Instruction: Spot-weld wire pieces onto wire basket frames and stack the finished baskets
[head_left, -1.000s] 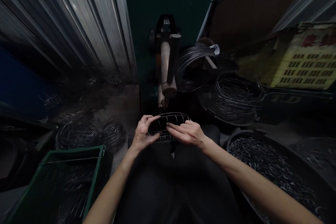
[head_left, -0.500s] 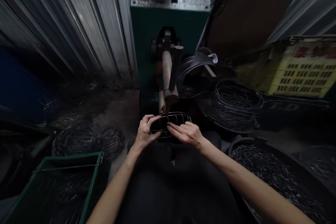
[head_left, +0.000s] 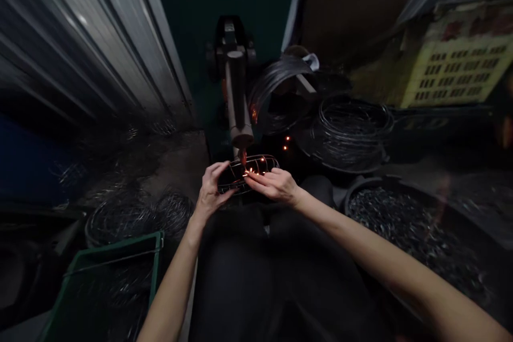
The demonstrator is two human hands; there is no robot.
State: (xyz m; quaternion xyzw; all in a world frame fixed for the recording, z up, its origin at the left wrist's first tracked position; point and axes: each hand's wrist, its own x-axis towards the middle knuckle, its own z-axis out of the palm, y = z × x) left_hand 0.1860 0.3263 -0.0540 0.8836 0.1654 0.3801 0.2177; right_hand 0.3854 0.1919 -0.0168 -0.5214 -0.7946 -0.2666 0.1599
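An oval wire basket frame [head_left: 267, 161] is held below the arm of a spot welding machine [head_left: 239, 101]. My left hand [head_left: 212, 188] grips its left end, thumb below and fingers above. My right hand [head_left: 276, 186] is closed at its right side, with the fingertips pointing in to the spot under the electrode tip [head_left: 243, 157]. Orange sparks [head_left: 251, 172] glow at those fingertips. Whatever small piece the right fingers may pinch is hidden by glare and blur.
A coil of wire [head_left: 276, 83] hangs right of the machine, with another wire coil [head_left: 355, 123] beyond it. A tub of short metal pieces [head_left: 401, 224] stands at the right. A green crate [head_left: 116, 248] is at the lower left, and a yellow crate [head_left: 457, 72] at the upper right.
Sparks have appeared at the electrode tip, and some fly to the right. The upper arm of the machine looks lower, against the wire frame. The whole view has shifted; both hands keep their hold.
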